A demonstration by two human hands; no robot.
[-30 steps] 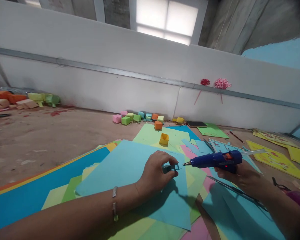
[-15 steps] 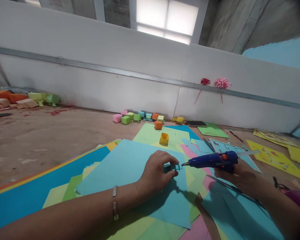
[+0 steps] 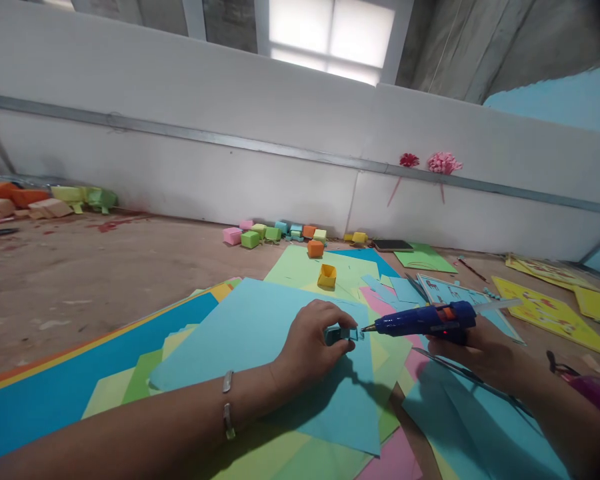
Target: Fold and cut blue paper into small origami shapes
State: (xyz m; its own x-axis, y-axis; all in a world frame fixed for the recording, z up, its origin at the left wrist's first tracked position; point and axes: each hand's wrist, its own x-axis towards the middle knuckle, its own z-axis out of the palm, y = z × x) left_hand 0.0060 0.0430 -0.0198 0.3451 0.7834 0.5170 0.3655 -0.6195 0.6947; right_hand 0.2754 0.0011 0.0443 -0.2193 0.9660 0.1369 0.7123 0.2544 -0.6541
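Observation:
Between the thumb and fingers of my left hand [image 3: 313,340] is a small light-blue folded paper piece [image 3: 349,333], its body partly hidden by the fingers. My right hand [image 3: 473,347] grips a dark blue glue gun [image 3: 425,320] with a clear glue stick [image 3: 497,305] poking out of its back. The gun's metal nozzle points left, right at the paper piece's edge. Under my left hand lies a large light-blue paper sheet [image 3: 215,333]. A small open yellow paper box [image 3: 327,276] and an orange paper cube [image 3: 315,249] stand beyond it.
Several coloured paper cubes [image 3: 251,239] line the white wall [image 3: 170,173]. More folded paper shapes [image 3: 70,195] sit at far left. Scissors [image 3: 470,377] lie under my right forearm. A dark phone-like slab [image 3: 393,245] and yellow printed sheets [image 3: 555,313] are at right.
Both hands stay almost in place. The nozzle has shifted very slightly left toward the paper piece, and the whole view has moved a little.

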